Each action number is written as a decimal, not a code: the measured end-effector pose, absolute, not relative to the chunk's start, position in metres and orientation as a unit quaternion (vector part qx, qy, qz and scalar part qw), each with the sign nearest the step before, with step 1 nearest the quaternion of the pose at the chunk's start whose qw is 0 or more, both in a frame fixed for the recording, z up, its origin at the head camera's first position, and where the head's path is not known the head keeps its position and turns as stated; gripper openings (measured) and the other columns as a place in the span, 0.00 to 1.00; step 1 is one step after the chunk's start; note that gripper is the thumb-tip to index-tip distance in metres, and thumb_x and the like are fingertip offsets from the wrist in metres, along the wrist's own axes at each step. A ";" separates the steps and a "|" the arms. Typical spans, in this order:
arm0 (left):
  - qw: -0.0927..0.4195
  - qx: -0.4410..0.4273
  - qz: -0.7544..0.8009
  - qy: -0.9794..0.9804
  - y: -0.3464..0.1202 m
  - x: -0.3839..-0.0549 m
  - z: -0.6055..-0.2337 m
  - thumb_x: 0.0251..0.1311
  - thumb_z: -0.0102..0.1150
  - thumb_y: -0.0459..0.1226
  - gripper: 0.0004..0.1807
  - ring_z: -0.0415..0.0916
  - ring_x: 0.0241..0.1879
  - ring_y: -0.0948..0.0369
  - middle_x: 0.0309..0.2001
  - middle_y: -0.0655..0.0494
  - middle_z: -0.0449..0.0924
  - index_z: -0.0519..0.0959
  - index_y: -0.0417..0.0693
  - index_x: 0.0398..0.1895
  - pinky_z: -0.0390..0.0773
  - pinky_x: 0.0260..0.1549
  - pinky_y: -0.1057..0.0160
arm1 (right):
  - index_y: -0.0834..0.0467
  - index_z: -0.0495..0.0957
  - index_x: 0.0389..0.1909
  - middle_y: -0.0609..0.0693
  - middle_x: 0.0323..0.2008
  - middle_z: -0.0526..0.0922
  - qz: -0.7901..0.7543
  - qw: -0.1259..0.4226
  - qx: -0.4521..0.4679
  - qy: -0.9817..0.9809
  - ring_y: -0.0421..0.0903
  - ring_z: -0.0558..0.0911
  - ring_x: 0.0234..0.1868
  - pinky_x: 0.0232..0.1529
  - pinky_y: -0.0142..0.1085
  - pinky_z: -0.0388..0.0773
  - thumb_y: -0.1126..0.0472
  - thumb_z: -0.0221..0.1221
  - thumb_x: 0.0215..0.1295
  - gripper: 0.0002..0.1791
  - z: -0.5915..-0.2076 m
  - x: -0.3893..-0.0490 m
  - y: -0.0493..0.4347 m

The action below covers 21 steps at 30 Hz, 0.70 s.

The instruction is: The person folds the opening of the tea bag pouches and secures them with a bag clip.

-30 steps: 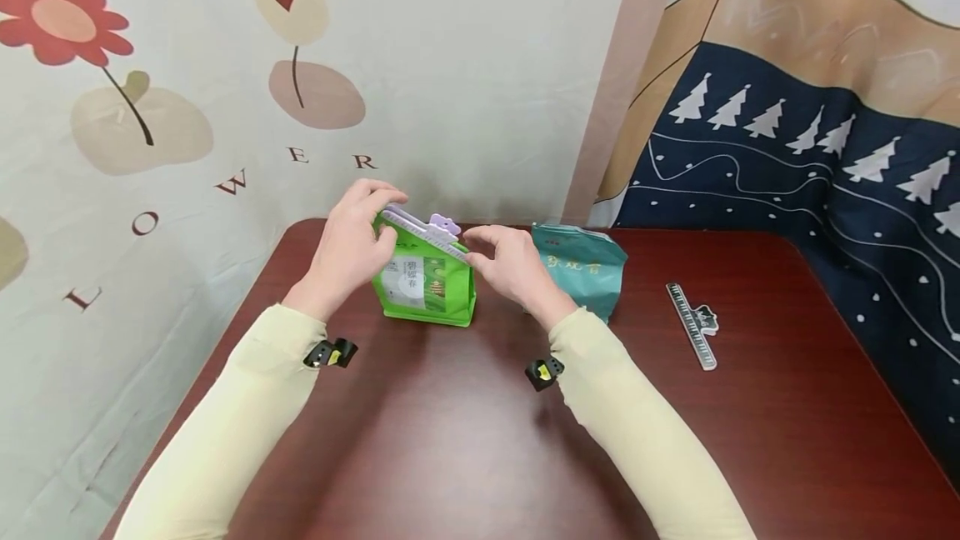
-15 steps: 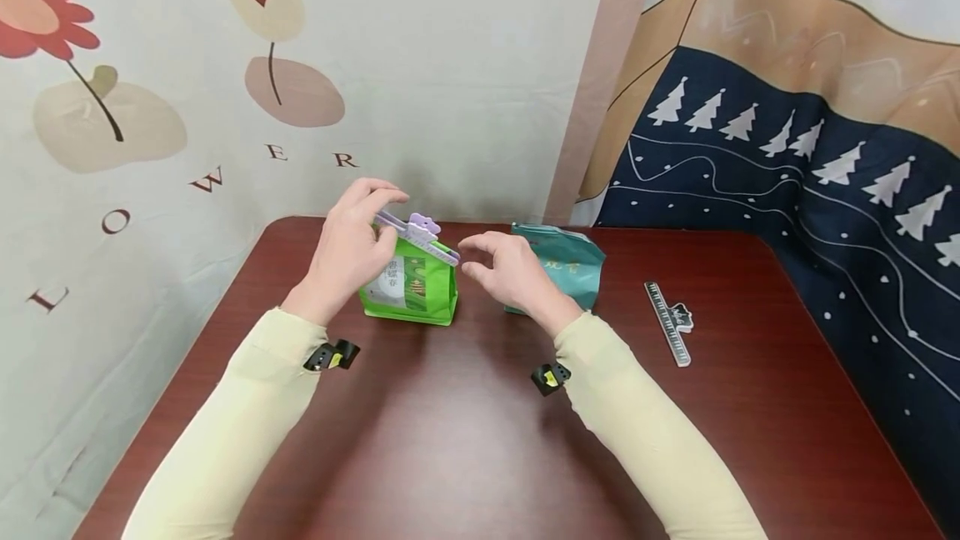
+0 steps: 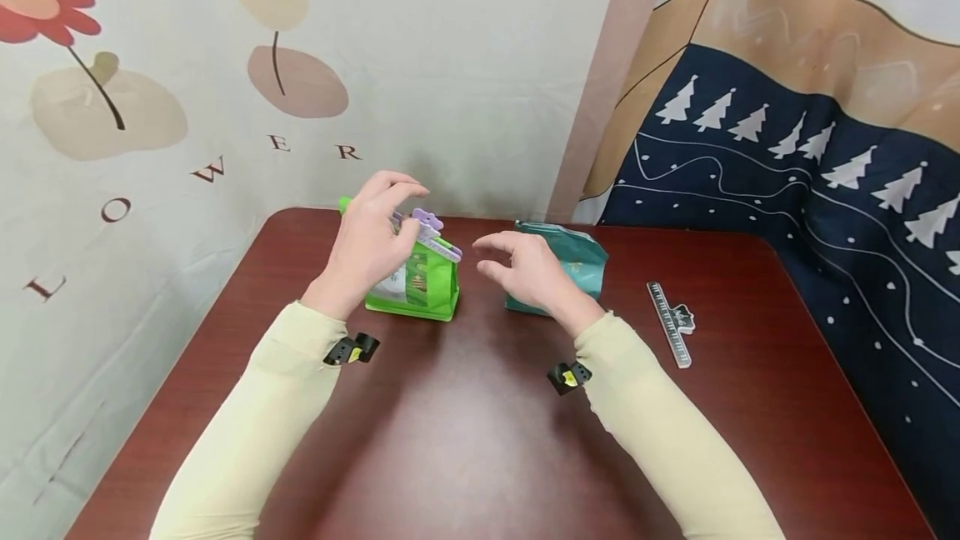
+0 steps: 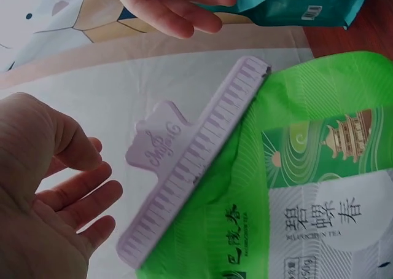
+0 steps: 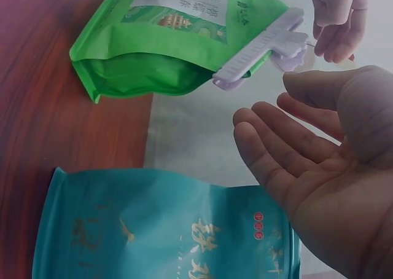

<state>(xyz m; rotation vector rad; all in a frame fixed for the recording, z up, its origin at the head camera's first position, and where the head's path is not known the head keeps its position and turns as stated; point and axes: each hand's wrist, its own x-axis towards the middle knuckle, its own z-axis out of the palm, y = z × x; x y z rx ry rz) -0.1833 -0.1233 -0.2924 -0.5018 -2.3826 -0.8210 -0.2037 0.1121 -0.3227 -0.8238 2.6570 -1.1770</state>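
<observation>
A bright green tea bag [image 3: 431, 283] stands upright at the back of the table, its top edge gripped by a lilac clip [image 4: 196, 159] with piano-key markings. My left hand [image 3: 372, 236] is raised in front of the bag's upper left; the left wrist view shows a gap between its relaxed fingers and the clip. To the right of the green bag hovers my right hand [image 3: 528, 267], fingers spread and holding nothing. Behind it stands a teal tea bag [image 5: 166, 223] with gold characters, its lower left partly covered by that hand in the head view.
A second clip [image 3: 670, 323], black and white with piano keys, lies on the right of the reddish-brown table [image 3: 750, 440]. Close behind the bags hangs a printed cloth [image 3: 465, 107], with a navy tree pattern [image 3: 750, 165] on the right.
My right hand has let go of the clip's right end and drawn back to the right. My left hand has come off the clip's left end. The clip stays on the green bag.
</observation>
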 end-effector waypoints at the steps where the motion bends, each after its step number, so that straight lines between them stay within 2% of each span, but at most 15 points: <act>1: 0.278 -0.192 -0.305 -0.890 -0.122 -0.183 -0.292 0.57 0.52 0.23 0.19 0.77 0.49 0.50 0.52 0.46 0.80 0.85 0.37 0.50 0.72 0.39 0.56 | 0.59 0.82 0.62 0.54 0.61 0.83 -0.391 0.063 -0.272 0.877 0.54 0.80 0.63 0.61 0.47 0.78 0.62 0.63 0.72 0.19 -0.323 -0.204 0.113; 10: 0.267 -0.232 -0.292 -0.889 -0.106 -0.182 -0.290 0.60 0.57 0.28 0.16 0.76 0.49 0.51 0.51 0.47 0.80 0.85 0.39 0.51 0.76 0.43 0.53 | 0.60 0.82 0.61 0.55 0.58 0.85 -0.400 0.038 -0.275 0.874 0.53 0.85 0.53 0.53 0.46 0.83 0.62 0.64 0.71 0.19 -0.322 -0.203 0.131; 15: 0.266 -0.230 -0.288 -0.891 -0.097 -0.177 -0.299 0.60 0.58 0.29 0.16 0.76 0.48 0.51 0.52 0.48 0.80 0.85 0.39 0.51 0.77 0.44 0.54 | 0.61 0.83 0.59 0.56 0.55 0.86 -0.420 0.021 -0.283 0.862 0.52 0.86 0.51 0.51 0.45 0.83 0.64 0.64 0.70 0.17 -0.328 -0.201 0.145; 21: 0.278 -0.250 -0.283 -0.883 -0.081 -0.178 -0.310 0.61 0.59 0.29 0.15 0.76 0.49 0.50 0.50 0.48 0.80 0.85 0.40 0.50 0.76 0.50 0.52 | 0.62 0.83 0.59 0.57 0.55 0.86 -0.426 0.007 -0.271 0.863 0.52 0.86 0.49 0.51 0.47 0.83 0.65 0.65 0.69 0.18 -0.330 -0.200 0.165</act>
